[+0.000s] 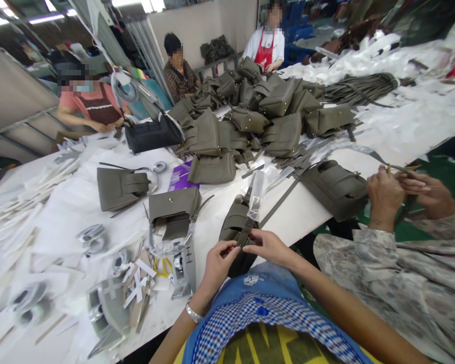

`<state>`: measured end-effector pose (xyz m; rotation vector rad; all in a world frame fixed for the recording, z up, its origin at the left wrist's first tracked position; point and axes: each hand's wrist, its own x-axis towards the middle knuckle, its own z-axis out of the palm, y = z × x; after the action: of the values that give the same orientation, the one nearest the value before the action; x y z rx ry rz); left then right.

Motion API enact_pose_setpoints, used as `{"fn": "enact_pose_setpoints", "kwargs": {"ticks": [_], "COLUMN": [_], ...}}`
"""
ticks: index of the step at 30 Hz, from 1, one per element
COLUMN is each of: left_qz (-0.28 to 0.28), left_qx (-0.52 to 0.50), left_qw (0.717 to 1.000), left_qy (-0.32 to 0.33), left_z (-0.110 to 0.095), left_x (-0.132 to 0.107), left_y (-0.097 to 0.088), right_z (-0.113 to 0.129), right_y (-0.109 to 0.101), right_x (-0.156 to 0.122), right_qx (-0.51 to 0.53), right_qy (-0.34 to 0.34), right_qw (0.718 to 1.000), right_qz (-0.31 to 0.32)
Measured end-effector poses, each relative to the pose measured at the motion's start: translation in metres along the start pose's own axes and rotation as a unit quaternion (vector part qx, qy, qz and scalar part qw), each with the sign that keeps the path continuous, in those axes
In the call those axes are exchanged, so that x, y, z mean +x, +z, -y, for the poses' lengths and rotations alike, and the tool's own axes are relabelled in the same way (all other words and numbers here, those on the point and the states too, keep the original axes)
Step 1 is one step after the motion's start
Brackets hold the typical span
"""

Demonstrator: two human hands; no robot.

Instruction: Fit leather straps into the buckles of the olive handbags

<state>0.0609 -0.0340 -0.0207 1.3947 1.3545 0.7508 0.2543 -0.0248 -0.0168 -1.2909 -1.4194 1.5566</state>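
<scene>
A grey-green handbag (pixel 235 227) lies at the near edge of the white table (pixel 307 207), right in front of me. My left hand (pixel 220 263) pinches the bag's strap (pixel 246 233) from the left. My right hand (pixel 267 246) pinches the same strap from the right, fingertips almost touching the left ones. A clear plastic sleeve (pixel 256 194) covers the strap farther up. A bracelet sits on my left wrist.
A heap of the same grey-green bags (pixel 258 111) fills the far middle of the table, with loose bags (pixel 121 188) and tape rolls (pixel 93 237) to the left. A co-worker's hands (pixel 402 194) work on another bag (pixel 335 187) at my right. Other people sit across the table.
</scene>
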Motion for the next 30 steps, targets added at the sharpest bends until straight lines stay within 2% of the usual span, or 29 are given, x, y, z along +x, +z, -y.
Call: {"fn": "enact_pose_setpoints", "kwargs": {"ticks": [3, 5, 10, 13, 16, 22, 25, 30], "left_qz": [0.012, 0.002, -0.039, -0.022, -0.005, -0.013, -0.004, 0.040], "left_qx": [0.005, 0.005, 0.020, 0.034, 0.036, 0.043, 0.059, 0.080], "left_qw": [1.000, 1.000, 0.997, 0.995, 0.996, 0.996, 0.993, 0.984], "left_qy": [-0.003, 0.001, 0.069, 0.089, 0.079, 0.072, 0.099, 0.155], "left_z": [0.007, 0.004, -0.024, -0.039, -0.044, -0.046, -0.049, -0.054], "left_x": [-0.001, -0.003, -0.003, 0.001, 0.007, 0.013, 0.016, 0.024], "left_y": [0.002, 0.003, -0.003, -0.009, -0.014, -0.011, -0.013, -0.020], "right_z": [-0.008, -0.004, 0.019, 0.030, 0.034, 0.038, 0.039, 0.035], "right_y": [0.005, 0.006, -0.005, -0.011, -0.011, -0.007, -0.006, -0.006], "right_x": [-0.001, 0.000, 0.004, 0.006, 0.006, 0.003, 0.001, 0.000], "right_qx": [-0.042, -0.040, -0.007, 0.008, 0.004, -0.089, -0.101, -0.110], "right_qy": [0.010, 0.011, 0.004, 0.007, -0.004, -0.028, -0.040, -0.032], "right_qw": [0.999, 0.999, 1.000, 1.000, 1.000, 0.995, 0.993, 0.992], "right_qz": [-0.006, -0.013, 0.007, 0.027, 0.029, -0.035, -0.046, -0.061]}}
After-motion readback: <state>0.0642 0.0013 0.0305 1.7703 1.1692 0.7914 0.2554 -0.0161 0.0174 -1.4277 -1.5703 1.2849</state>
